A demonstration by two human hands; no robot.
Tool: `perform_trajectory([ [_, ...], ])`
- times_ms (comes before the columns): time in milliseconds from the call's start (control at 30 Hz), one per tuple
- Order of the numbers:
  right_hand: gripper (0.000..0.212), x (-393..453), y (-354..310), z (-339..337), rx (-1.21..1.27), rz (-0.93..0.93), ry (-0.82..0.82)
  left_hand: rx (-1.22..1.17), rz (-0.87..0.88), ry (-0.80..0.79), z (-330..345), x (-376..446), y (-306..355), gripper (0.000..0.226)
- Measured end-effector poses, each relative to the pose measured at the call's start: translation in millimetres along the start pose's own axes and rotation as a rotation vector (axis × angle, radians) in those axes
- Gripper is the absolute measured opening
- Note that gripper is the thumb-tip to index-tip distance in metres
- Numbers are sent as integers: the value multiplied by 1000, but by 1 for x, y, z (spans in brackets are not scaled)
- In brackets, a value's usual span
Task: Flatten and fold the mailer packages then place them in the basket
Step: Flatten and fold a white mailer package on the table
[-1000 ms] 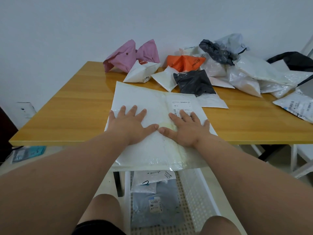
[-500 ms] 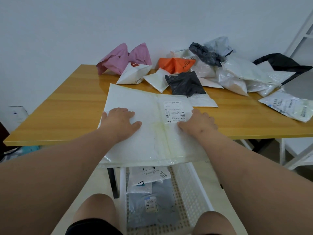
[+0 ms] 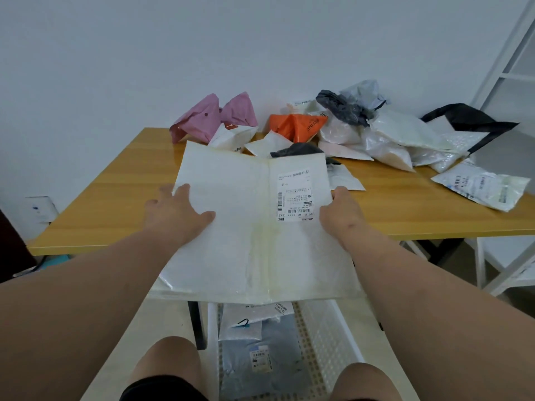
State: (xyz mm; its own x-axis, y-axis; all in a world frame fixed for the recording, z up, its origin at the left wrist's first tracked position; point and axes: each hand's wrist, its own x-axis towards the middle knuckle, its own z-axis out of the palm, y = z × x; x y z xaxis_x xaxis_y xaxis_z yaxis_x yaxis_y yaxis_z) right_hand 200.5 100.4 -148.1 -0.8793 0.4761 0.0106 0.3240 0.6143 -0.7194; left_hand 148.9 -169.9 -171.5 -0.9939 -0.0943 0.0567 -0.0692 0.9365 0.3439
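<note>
Mailers everywhere: one large white bubble mailer (image 3: 246, 227) lies flat in front, with one shipping label (image 3: 294, 195) on its right half, and its near edge hangs off the front of the wooden table (image 3: 110, 195). Behind it, the pile: one pink mailer (image 3: 212, 117), one orange mailer (image 3: 298, 125), two dark crumpled bags (image 3: 343, 108), and a heap of white and clear ones (too tangled to count). One more labelled white mailer (image 3: 480, 188) lies alone at the far right.

Left hand (image 3: 176, 211) now: it grips the big mailer's left edge, thumb stretched across the top of the sheet, the fingers only partly in view at the edge. Right hand (image 3: 341, 212) takes the right edge just beside the label, fingers wrapped round the edge, thumb side on top. Both hands hold the same sheet, one on each side.

Below the table edge, between the person's two knees, stands one white perforated basket (image 3: 327, 337), and two mailers already lie in it, a white one (image 3: 249, 316) on top of a blue-grey one (image 3: 260, 357).

Behind the table is a plain pale wall (image 3: 144, 53), a white metal shelf frame (image 3: 509, 68) stands at the right, and a light floor shows underneath.
</note>
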Motion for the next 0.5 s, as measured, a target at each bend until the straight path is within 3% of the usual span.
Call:
perform_trajectory([
  [133, 13, -17, -5, -6, -24, -120, 24, -570, -146, 69, -14, -6, -2, 63],
  [200, 13, -24, -8, -12, -6, -152, 22, -726, -181, 87, -18, -9, -8, 44],
  [267, 14, -31, -8, -18, 11, -172, 28, -766, -186, 73, -23, -14, -12, 32],
  [400, 24, -43, -8, -22, -51, -214, 43, -646, -134, 80, -32, -29, -7, 39],
  [500, 31, -52, -9, -23, -160, -221, 55, -555, -61, 116, -39, -40, -1, 29],
])
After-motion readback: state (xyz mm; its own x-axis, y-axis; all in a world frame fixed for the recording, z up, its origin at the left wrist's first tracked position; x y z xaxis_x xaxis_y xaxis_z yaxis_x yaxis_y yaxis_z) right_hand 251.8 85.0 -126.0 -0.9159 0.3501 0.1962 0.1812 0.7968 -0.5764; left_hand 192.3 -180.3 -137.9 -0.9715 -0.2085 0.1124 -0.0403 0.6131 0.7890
